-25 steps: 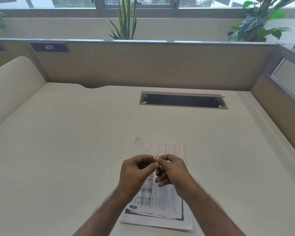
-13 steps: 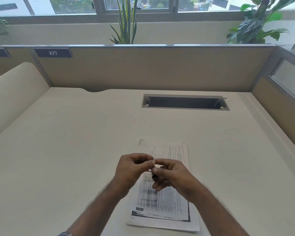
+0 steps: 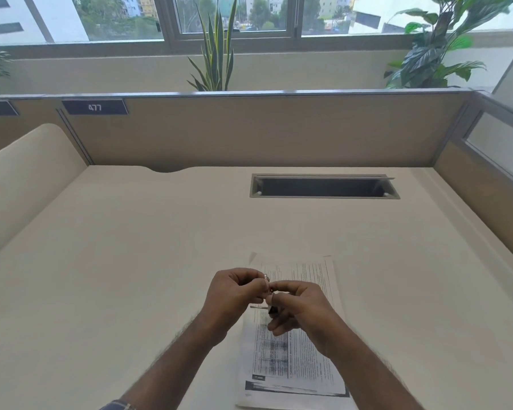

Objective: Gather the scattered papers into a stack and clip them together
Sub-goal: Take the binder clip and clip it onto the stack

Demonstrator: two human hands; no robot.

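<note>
Together both hands' grip (image 3: 268,291) pinches binder clip (image 3: 271,308), above stacked papers (image 3: 302,350), desk (image 3: 131,261) open around

Single wide-angle view, head-worn, aimed forward and down across a cream desk (image 3: 131,261). Close in at 6 o'clock: both forearms entering from the bottom edge, left hand (image 3: 234,294) and right hand (image 3: 302,309) meeting just below centre over a stack of papers (image 3: 305,365). Farther off toward 12 o'clock: cable slot (image 3: 323,187), partition (image 3: 249,131), then window (image 3: 234,16). Edges bowed by lens. No second view to overlap.
</note>
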